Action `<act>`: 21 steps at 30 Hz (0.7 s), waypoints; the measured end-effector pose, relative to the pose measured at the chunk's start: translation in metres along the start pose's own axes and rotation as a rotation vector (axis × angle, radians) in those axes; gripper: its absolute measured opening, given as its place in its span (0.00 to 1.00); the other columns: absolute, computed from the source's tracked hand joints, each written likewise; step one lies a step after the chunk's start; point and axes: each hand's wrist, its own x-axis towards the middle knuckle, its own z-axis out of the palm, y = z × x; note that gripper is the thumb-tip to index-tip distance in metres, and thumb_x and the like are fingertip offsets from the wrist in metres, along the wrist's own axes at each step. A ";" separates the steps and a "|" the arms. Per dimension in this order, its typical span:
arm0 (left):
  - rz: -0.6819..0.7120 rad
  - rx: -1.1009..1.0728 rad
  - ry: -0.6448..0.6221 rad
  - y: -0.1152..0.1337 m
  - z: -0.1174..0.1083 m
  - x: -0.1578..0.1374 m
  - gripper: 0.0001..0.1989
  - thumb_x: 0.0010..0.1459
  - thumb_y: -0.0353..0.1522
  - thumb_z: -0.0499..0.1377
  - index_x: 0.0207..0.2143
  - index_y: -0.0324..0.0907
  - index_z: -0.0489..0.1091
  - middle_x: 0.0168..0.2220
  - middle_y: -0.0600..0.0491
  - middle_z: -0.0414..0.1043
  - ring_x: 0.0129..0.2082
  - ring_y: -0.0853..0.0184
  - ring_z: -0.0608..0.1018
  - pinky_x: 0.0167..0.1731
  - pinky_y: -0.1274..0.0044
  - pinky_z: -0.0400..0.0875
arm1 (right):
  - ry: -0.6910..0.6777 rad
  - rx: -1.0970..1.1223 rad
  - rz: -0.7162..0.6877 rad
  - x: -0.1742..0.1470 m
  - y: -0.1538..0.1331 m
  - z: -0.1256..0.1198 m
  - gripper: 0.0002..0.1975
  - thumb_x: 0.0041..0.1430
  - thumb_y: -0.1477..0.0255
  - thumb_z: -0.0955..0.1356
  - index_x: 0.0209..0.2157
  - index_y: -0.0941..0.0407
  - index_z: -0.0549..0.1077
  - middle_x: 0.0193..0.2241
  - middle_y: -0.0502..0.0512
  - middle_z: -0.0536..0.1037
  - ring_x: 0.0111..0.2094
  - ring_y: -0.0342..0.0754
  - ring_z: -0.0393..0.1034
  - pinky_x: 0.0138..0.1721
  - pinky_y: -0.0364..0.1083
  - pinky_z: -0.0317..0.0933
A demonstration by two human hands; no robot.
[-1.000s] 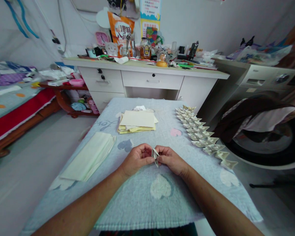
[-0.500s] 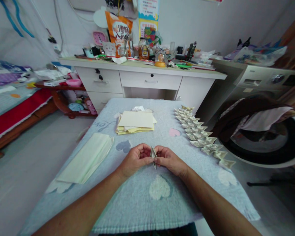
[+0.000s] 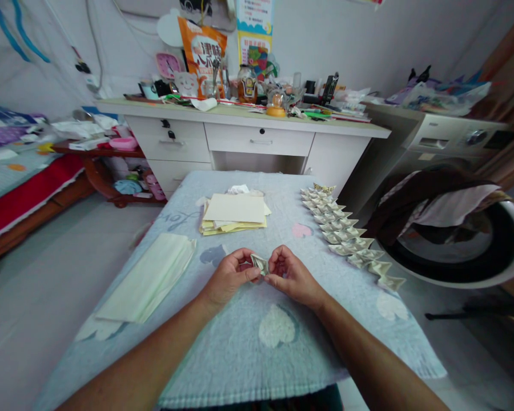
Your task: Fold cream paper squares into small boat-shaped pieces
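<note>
A small folded paper boat [image 3: 260, 264] of pale printed paper is pinched between the thumb and fingers of my left hand [image 3: 231, 275], just above the cloth-covered table [image 3: 240, 348]. Close by on its right side is my right hand [image 3: 294, 278], thumb and curled fingers parted, the thumb tip at the boat's lower edge. Whether that thumb touches the paper I cannot tell. On the table's right side stands a long slanting row of similar folded paper boats [image 3: 340, 235], set close together.
Beyond my hands lies a stack of cream and yellow paper sheets [image 3: 235, 208], with a crumpled white piece behind. Pale green folded paper [image 3: 148, 279] rests at the left. A cluttered white desk [image 3: 259, 138] stands behind, an open washing machine [image 3: 454, 222] at right.
My right hand has loosened its pinch and drawn slightly away. The paper boat has turned from upright and narrow to tilted sideways, staying in my left hand.
</note>
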 end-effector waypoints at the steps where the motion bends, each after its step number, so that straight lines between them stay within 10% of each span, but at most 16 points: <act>1: -0.004 -0.011 0.007 0.000 0.000 0.000 0.15 0.47 0.33 0.68 0.35 0.39 0.67 0.28 0.56 0.72 0.26 0.72 0.73 0.29 0.79 0.68 | 0.011 -0.026 -0.009 0.000 -0.001 0.001 0.17 0.50 0.69 0.74 0.35 0.54 0.61 0.30 0.46 0.66 0.28 0.39 0.60 0.30 0.40 0.56; 21: -0.072 0.009 -0.007 -0.007 -0.005 0.002 0.23 0.46 0.30 0.67 0.44 0.41 0.64 0.36 0.55 0.69 0.29 0.72 0.74 0.31 0.77 0.68 | 0.230 -0.724 -0.238 -0.001 -0.024 -0.022 0.05 0.59 0.78 0.63 0.33 0.55 0.67 0.29 0.51 0.69 0.31 0.44 0.64 0.34 0.43 0.57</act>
